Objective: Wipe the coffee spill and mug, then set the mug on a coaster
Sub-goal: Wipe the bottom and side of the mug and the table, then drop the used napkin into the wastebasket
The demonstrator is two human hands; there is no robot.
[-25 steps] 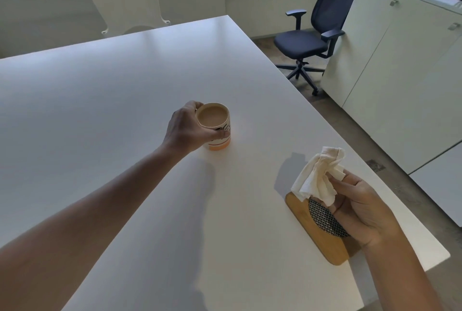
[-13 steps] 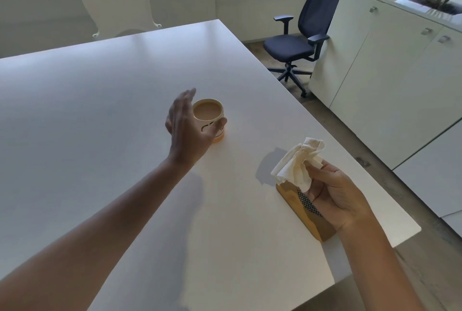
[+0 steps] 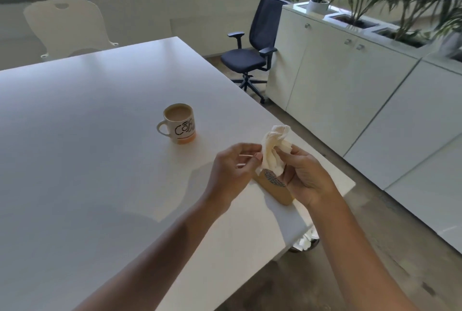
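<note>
A white mug [image 3: 180, 124] with black lettering and an orange base stands on the white table [image 3: 87, 135], filled with milky coffee, handle to the left. My right hand [image 3: 306, 175] is shut on a crumpled white tissue [image 3: 273, 149] above a wooden board [image 3: 276, 189] that carries a black patterned coaster [image 3: 273, 178]. My left hand [image 3: 233, 170] is beside the tissue, fingertips touching its edge. No hand touches the mug. I see no spill on the table.
The table's right edge and near corner lie just beyond the board. A dark office chair [image 3: 252, 53] and white cabinets [image 3: 350, 90] with plants stand to the right. A white chair [image 3: 67, 28] is at the far side.
My left hand let go of the mug and moved right to the tissue. The camera view tilted up, showing more of the room.
</note>
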